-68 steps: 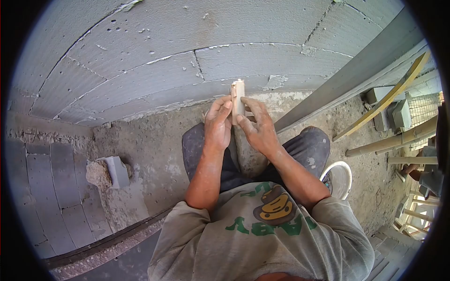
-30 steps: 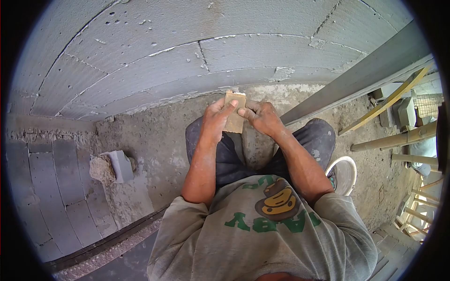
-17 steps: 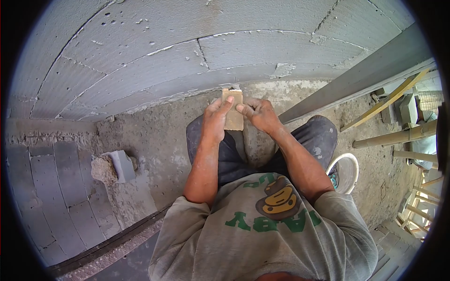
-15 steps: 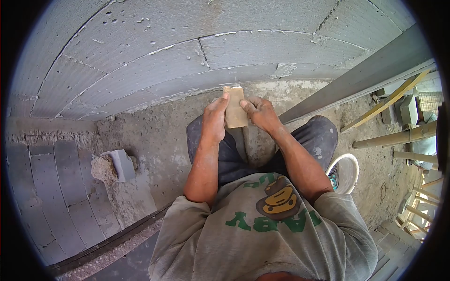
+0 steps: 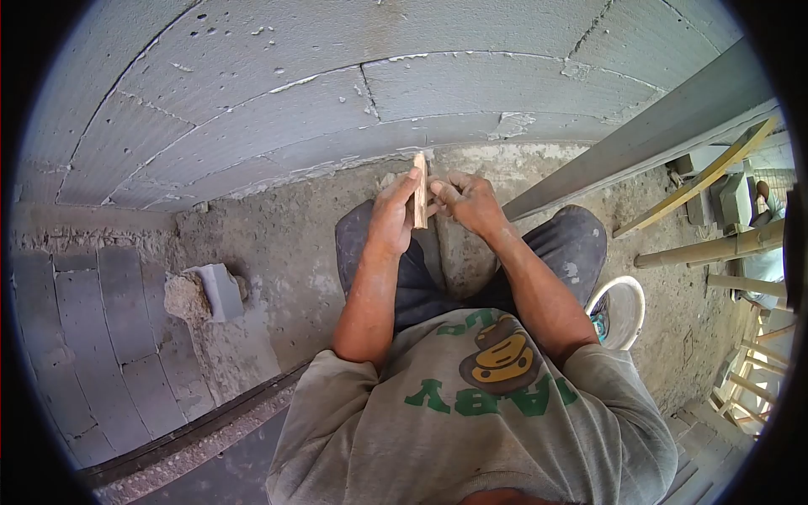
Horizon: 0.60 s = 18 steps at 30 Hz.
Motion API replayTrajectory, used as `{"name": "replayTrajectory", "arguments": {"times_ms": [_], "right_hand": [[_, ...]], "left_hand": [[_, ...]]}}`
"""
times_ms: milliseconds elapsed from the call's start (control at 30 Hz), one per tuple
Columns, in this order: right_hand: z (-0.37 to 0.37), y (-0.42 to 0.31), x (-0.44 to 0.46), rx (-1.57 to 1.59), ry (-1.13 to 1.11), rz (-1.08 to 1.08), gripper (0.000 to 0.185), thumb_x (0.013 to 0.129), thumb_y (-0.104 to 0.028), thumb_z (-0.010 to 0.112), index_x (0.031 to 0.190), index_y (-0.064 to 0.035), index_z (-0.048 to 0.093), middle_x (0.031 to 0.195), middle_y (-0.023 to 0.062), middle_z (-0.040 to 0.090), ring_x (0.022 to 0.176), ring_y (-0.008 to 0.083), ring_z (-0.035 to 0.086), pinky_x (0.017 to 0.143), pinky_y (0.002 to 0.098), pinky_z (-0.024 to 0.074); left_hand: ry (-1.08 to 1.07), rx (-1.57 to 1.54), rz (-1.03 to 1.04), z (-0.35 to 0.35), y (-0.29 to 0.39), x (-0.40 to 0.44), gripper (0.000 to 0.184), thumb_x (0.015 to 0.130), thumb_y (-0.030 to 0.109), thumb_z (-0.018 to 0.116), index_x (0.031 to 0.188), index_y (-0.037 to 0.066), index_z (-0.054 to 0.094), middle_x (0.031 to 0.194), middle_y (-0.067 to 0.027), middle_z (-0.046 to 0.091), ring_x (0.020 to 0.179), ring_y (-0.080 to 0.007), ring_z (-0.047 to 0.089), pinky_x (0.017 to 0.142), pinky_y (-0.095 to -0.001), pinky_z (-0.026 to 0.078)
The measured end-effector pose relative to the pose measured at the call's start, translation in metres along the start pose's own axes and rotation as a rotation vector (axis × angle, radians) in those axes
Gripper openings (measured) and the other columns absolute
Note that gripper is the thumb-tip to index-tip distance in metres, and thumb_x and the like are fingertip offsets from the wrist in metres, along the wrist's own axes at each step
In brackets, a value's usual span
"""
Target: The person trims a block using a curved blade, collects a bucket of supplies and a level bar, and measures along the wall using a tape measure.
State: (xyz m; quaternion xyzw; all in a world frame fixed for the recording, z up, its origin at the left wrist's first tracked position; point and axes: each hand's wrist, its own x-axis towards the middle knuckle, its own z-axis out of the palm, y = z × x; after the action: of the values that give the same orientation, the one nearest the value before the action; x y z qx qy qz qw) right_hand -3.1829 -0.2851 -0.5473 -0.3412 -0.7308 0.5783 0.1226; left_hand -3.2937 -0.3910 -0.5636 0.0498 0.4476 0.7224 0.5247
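Observation:
My left hand (image 5: 394,212) is closed around a small flat piece of wood (image 5: 421,195), held upright with its narrow, pale edge facing me. Just to the right, my right hand (image 5: 468,202) has its thumb and fingers bent together close beside the wood. Whatever lies between those fingertips, if anything, is too small to make out. Both hands are in front of my bent knees, above the rough floor near the foot of the grey block wall (image 5: 454,87).
A grey post (image 5: 623,139) slants down at the right of my hands. By my right knee stands a white bucket (image 5: 624,313). To the left lie a block fragment (image 5: 220,293) and a rough lump (image 5: 187,300). Wooden poles (image 5: 711,244) and another person's arm (image 5: 764,198) are far right.
The piece of wood has turned from its broad face to its narrow edge in my left hand. My right thumb has come off the broad face, and those fingers are now bent beside the wood.

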Motion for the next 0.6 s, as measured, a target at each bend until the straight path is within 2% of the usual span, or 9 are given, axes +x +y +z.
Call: {"name": "replayTrajectory", "arguments": {"times_ms": [100,200,300,333,433,533,600], "right_hand": [[0.0,-0.011,-0.007,0.125,-0.115,0.057,0.031,0.091,-0.03,0.058,0.081,-0.0018,0.063,0.063,0.0014,0.056,0.054,0.0093,0.052,0.05,0.0256,0.0423],[0.004,-0.004,-0.011,-0.045,-0.233,-0.096,0.029,0.09,-0.029,0.058,0.08,-0.002,0.062,0.062,0.0027,0.055,0.056,0.0119,0.052,0.052,0.0287,0.0423],[0.01,0.009,-0.01,-0.165,-0.136,-0.285,0.027,0.089,-0.026,0.058,0.078,-0.0024,0.06,0.06,0.004,0.052,0.058,0.0138,0.051,0.056,0.0315,0.0419],[0.009,0.009,-0.009,-0.153,-0.157,-0.282,0.026,0.089,-0.026,0.058,0.078,-0.0025,0.06,0.06,0.0044,0.052,0.059,0.0141,0.051,0.057,0.0319,0.0417],[0.006,0.009,-0.011,-0.125,-0.223,-0.249,0.025,0.088,-0.025,0.058,0.077,-0.0025,0.059,0.059,0.005,0.051,0.059,0.0144,0.05,0.058,0.0322,0.0412],[0.005,-0.001,-0.014,-0.083,-0.266,-0.202,0.025,0.088,-0.023,0.056,0.074,-0.0026,0.058,0.059,0.0042,0.05,0.059,0.0134,0.05,0.057,0.0313,0.0409],[0.004,-0.005,-0.017,-0.001,-0.264,-0.188,0.025,0.087,-0.021,0.054,0.07,-0.0028,0.058,0.059,0.0035,0.051,0.059,0.0125,0.05,0.056,0.0313,0.0408]], "left_hand": [[0.072,0.079,0.075,-0.01,-0.002,0.008,0.046,0.09,0.036,0.058,0.118,0.0,0.051,0.097,-0.0085,0.061,0.086,-0.0171,0.061,0.075,-0.0302,0.052],[0.087,0.158,0.123,-0.015,-0.005,0.011,0.045,0.089,0.035,0.061,0.115,0.0,0.051,0.091,-0.0077,0.062,0.082,-0.016,0.061,0.069,-0.0279,0.051],[0.145,0.19,0.181,-0.013,-0.01,0.014,0.046,0.086,0.032,0.065,0.115,-0.002,0.05,0.09,-0.0079,0.062,0.08,-0.0149,0.061,0.067,-0.0269,0.051],[0.171,0.195,0.206,-0.011,-0.012,0.015,0.047,0.085,0.03,0.067,0.115,-0.002,0.05,0.09,-0.0081,0.062,0.079,-0.0146,0.061,0.066,-0.0267,0.051],[0.138,0.228,0.218,-0.005,-0.009,0.01,0.069,0.08,0.03,0.074,0.127,-0.009,0.04,0.108,-0.013,0.06,0.096,-0.0166,0.058,0.081,-0.0282,0.047],[0.168,0.299,0.242,-0.005,-0.009,0.011,0.067,0.079,0.032,0.074,0.124,-0.008,0.045,0.105,-0.0104,0.06,0.092,-0.0147,0.058,0.078,-0.0269,0.047],[0.112,0.3,0.191,-0.005,-0.005,0.009,0.061,0.08,0.033,0.072,0.12,-0.007,0.05,0.101,-0.0081,0.061,0.088,-0.013,0.057,0.076,-0.0262,0.046]]}}
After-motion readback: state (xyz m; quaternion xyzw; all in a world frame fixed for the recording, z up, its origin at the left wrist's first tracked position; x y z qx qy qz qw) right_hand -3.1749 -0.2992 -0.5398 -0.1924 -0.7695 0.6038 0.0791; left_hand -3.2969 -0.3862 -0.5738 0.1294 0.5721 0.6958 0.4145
